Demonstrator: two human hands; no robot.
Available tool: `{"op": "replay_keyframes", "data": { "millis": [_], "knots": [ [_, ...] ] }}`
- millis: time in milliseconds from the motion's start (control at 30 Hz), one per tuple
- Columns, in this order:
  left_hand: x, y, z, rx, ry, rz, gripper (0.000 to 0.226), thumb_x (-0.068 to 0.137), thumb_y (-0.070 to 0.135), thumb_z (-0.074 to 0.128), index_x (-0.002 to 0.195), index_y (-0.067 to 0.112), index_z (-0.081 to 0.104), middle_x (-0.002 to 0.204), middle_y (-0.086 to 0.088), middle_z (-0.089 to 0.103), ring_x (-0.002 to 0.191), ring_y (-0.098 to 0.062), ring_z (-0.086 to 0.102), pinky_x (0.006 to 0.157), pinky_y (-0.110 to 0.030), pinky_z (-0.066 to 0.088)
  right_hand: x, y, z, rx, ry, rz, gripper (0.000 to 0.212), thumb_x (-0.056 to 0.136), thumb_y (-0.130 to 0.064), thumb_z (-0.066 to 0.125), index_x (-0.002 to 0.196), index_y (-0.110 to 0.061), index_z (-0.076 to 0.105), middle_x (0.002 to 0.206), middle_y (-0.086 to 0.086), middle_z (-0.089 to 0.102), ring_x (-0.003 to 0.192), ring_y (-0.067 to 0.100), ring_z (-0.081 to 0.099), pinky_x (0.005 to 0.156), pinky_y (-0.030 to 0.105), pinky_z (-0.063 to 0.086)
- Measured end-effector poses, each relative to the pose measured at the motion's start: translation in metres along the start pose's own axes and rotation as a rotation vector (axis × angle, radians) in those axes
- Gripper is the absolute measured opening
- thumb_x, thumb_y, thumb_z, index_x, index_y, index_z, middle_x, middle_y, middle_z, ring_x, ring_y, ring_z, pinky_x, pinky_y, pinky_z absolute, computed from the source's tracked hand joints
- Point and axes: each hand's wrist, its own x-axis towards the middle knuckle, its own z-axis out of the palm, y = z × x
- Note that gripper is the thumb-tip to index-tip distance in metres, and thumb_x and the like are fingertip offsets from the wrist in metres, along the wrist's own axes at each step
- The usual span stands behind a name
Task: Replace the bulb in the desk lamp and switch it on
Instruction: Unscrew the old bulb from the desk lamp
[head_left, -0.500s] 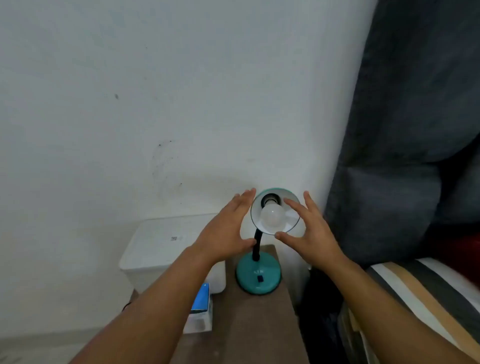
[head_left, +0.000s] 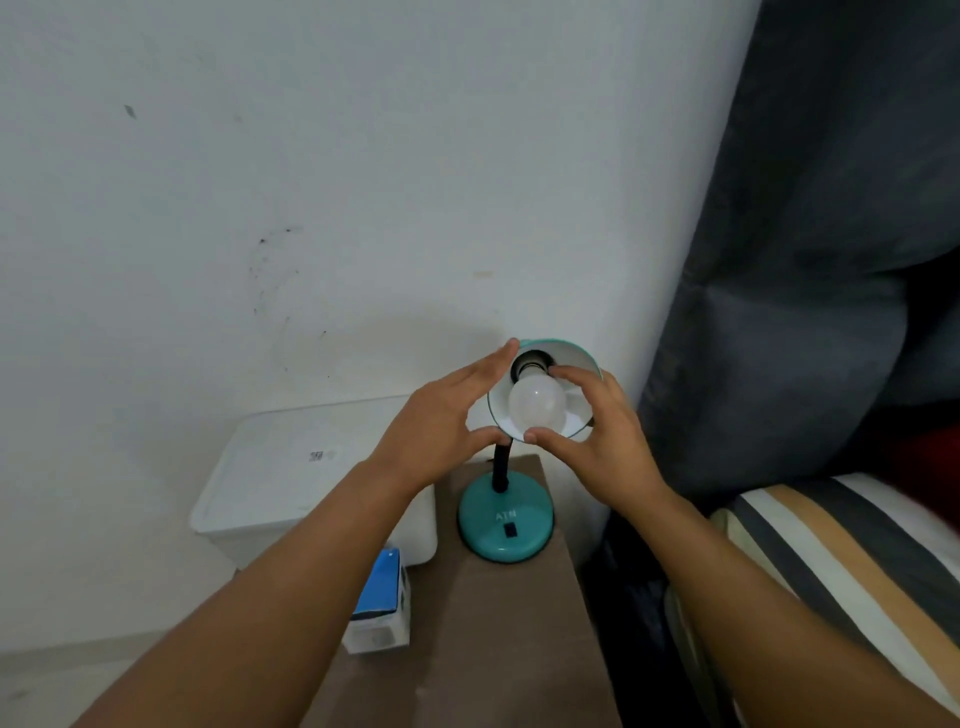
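The white bulb (head_left: 536, 402) sits in the teal lamp (head_left: 506, 525) shade on the table (head_left: 493, 623). The right hand (head_left: 602, 441) cups it, fingers curled around; the left hand (head_left: 441, 426) braces the shade's rim, spread.

Lamp shade (head_left: 579, 364) ringing the bulb (head_left: 536, 402) with a narrow gap all round, wall (head_left: 363, 182) just behind, white bin (head_left: 291, 467) close left, blue box (head_left: 382, 597) at table's (head_left: 493, 649) left edge, open tabletop in front, cushions (head_left: 805, 312) crowding the right.

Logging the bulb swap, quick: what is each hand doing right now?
Left hand: open, cupped around the lamp shade rim.
Right hand: fingers curled around the bulb; firm grip cannot be told.
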Motion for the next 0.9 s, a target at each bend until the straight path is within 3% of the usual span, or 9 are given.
{"op": "replay_keyframes", "data": {
  "millis": [100,233,367,433,533,667,733,833,900],
  "knots": [
    [0.0,-0.001,0.001,-0.035,-0.003,-0.008,0.104,0.077,0.034,0.085,0.155,0.043,0.018,0.153,0.024,0.029,0.138,0.008,0.029,0.109,-0.004,0.021,-0.002,0.004,-0.002,0.024,-0.047,0.007,0.063,0.079,-0.038,0.08,0.132,-0.043,0.048,0.134,-0.008,0.045,0.118,0.004,0.043,0.097,0.024,0.042],
    [-0.001,0.003,0.002,-0.045,0.014,-0.022,0.103,0.077,0.033,0.085,0.154,0.043,0.017,0.149,0.03,0.026,0.134,0.011,0.028,0.108,-0.003,0.02,-0.001,0.003,-0.008,0.036,-0.138,-0.003,0.061,0.085,-0.032,0.075,0.135,-0.047,0.042,0.137,-0.011,0.039,0.115,-0.005,0.04,0.101,0.031,0.046],
    [-0.003,0.007,0.004,-0.039,0.025,-0.025,0.102,0.078,0.033,0.084,0.151,0.048,0.013,0.143,0.043,0.017,0.132,0.023,0.018,0.107,0.0,0.018,-0.002,-0.001,-0.006,0.028,-0.121,0.025,0.077,0.077,-0.04,0.081,0.137,-0.046,0.033,0.14,-0.016,0.033,0.119,-0.001,0.039,0.097,0.027,0.045],
    [-0.003,0.008,0.005,-0.054,0.021,-0.031,0.102,0.079,0.033,0.083,0.15,0.051,0.013,0.142,0.045,0.017,0.129,0.029,0.017,0.106,0.0,0.018,-0.002,-0.002,-0.002,0.011,-0.077,0.037,0.074,0.076,-0.042,0.082,0.135,-0.043,0.037,0.139,-0.013,0.035,0.119,0.004,0.041,0.096,0.027,0.045],
    [-0.002,0.009,0.003,-0.041,0.019,-0.037,0.102,0.078,0.033,0.084,0.15,0.05,0.014,0.144,0.038,0.02,0.13,0.021,0.019,0.105,0.001,0.018,-0.002,-0.005,0.001,0.047,-0.05,0.059,0.062,0.079,-0.037,0.08,0.13,-0.045,0.044,0.138,-0.008,0.037,0.119,0.009,0.043,0.098,0.033,0.047],
    [-0.001,0.009,0.0,-0.012,0.013,-0.037,0.104,0.078,0.032,0.084,0.151,0.048,0.012,0.145,0.03,0.026,0.129,0.017,0.022,0.103,0.003,0.018,0.0,-0.004,-0.005,0.104,-0.144,0.064,0.06,0.085,-0.029,0.075,0.132,-0.051,0.043,0.138,-0.007,0.034,0.125,0.013,0.042,0.104,0.043,0.047],
    [-0.001,0.009,0.001,-0.014,0.015,-0.039,0.103,0.078,0.031,0.084,0.151,0.048,0.013,0.145,0.03,0.026,0.128,0.018,0.022,0.102,0.004,0.018,0.001,-0.004,-0.007,0.115,-0.165,0.072,0.065,0.085,-0.03,0.075,0.135,-0.052,0.039,0.139,-0.009,0.032,0.125,0.012,0.042,0.104,0.04,0.047],
    [0.0,0.01,0.002,0.0,0.018,-0.034,0.103,0.079,0.034,0.083,0.151,0.049,0.011,0.145,0.031,0.024,0.128,0.018,0.022,0.101,0.005,0.017,0.001,-0.006,-0.005,0.066,-0.123,0.075,0.075,0.077,-0.04,0.081,0.135,-0.044,0.034,0.14,-0.013,0.032,0.121,0.004,0.038,0.098,0.023,0.039],
    [0.0,0.011,0.002,0.016,0.014,-0.036,0.103,0.079,0.035,0.082,0.15,0.05,0.009,0.145,0.03,0.023,0.133,0.012,0.024,0.1,0.007,0.015,0.0,-0.006,-0.003,0.043,-0.075,0.082,0.07,0.077,-0.039,0.081,0.132,-0.038,0.038,0.138,-0.012,0.035,0.118,0.005,0.04,0.095,0.024,0.039]
  ]
}}
